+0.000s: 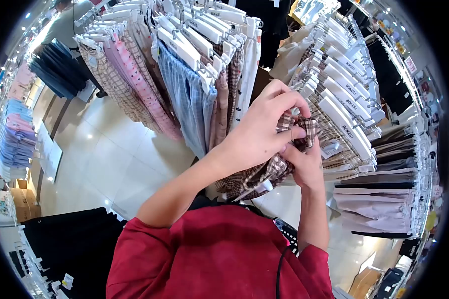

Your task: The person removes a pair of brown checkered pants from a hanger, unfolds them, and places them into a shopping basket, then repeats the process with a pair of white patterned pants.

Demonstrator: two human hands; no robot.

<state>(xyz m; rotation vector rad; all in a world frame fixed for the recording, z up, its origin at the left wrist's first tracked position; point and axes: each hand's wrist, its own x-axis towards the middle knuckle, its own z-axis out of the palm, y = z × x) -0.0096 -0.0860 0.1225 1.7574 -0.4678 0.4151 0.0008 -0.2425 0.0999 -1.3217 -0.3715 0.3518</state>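
Both my hands hold a brown plaid garment [280,167] in front of my chest. My left hand [269,117] reaches across from the left, its fingers bent over the gathered upper edge of the cloth. From the right, my right hand [304,159] pinches the same bunched edge, its thumb close to the left thumb. The lower part of the garment hangs to the left under my forearm, with a white hanger piece [265,186] against it. What lies inside the folds is hidden.
Racks of trousers on white hangers [178,46] stand ahead, with more hangers [341,112] at the right. Pale pink trousers [376,207] hang lower right, black garments [75,239] lower left. A person [67,25] stands at the far upper left.
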